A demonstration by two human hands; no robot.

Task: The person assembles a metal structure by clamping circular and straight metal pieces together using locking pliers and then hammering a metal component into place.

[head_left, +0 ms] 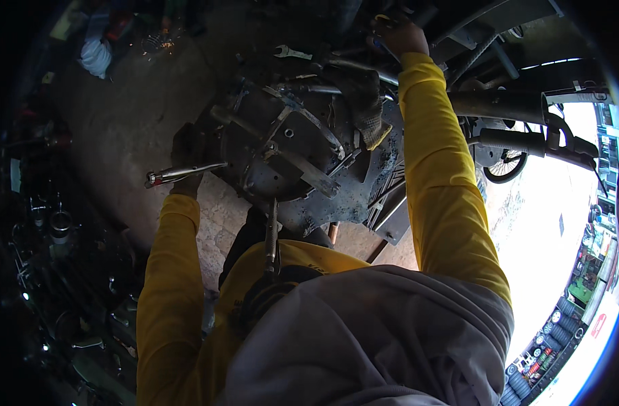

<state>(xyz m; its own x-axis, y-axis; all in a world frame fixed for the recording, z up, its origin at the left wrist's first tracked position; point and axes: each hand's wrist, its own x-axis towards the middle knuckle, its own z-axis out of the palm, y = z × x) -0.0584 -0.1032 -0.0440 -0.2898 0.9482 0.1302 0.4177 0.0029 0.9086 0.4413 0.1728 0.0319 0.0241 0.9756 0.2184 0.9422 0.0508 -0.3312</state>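
Grey cloth (370,331): broad folds fill the lower centre of the head view, nearest the lens, over a yellow top (316,254).
Left hand (186,145): deep in shadow beside the metal assembly (255,159), with a silver pliers-like tool (188,173) crossing in front of it, tip at the assembly's edge; whether the fingers grip it cannot be told.
Right hand (405,37): stretched far forward at the top, fingers curled around a partly hidden item (382,17) that shows yellow.
Metal assembly: sits before the person, between the outstretched arms, a dark rounded plate crossed by curved bars and flat strips; a nut (288,132) rests on it.
Near edge: a second silver tool (271,233) meets the assembly, its other end pointing toward the wearer's body.
Steel worktop (384,162): spotted surface to the right, thin rods (389,196) at its side, a dark knitted cloth (372,125) with a yellow edge lying on it.
Far side: an open-ended wrench (292,52) lies beyond the assembly.
Background: orange sparks (166,44) glow at upper left; a spoked wheel (506,167) stands at right against bright daylight.
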